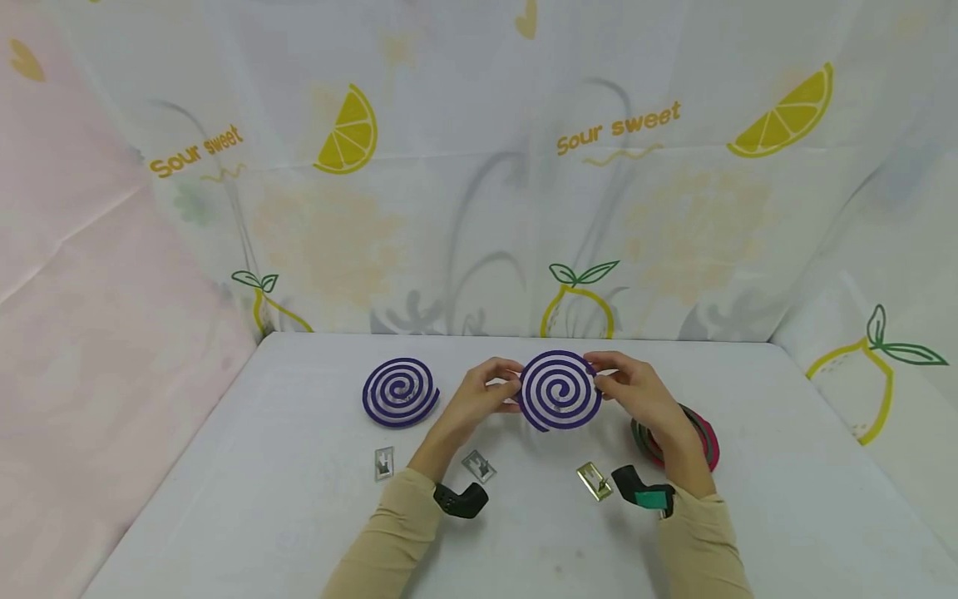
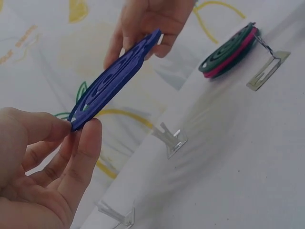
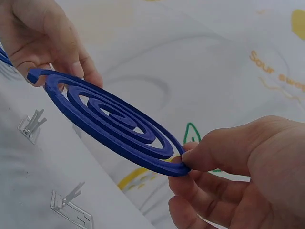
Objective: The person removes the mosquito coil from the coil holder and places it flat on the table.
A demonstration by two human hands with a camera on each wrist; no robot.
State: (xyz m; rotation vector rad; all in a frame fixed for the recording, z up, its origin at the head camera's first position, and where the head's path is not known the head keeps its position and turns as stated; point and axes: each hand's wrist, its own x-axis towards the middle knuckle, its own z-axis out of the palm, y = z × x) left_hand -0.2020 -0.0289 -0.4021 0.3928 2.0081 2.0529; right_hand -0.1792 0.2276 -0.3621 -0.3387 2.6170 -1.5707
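A purple-blue mosquito coil [image 1: 558,389] is held up above the table, its flat spiral face turned toward the head camera. My left hand [image 1: 485,389] pinches its left edge between thumb and fingers. On the opposite edge, my right hand [image 1: 638,391] grips the rim with thumb and fingertips. The right wrist view shows the coil [image 3: 90,127] with its loose outer end by the left hand. Below it lie two silver metal coil stands [image 1: 384,463] and one gold-coloured stand [image 1: 595,481], each with a raised prong.
Another purple-blue coil [image 1: 399,388] lies on the table [image 1: 224,499] to the left. Under the right forearm is a stack of green and red coils [image 1: 711,437], partly hidden. Patterned cloth [image 1: 464,208] hangs behind the table and along both sides.
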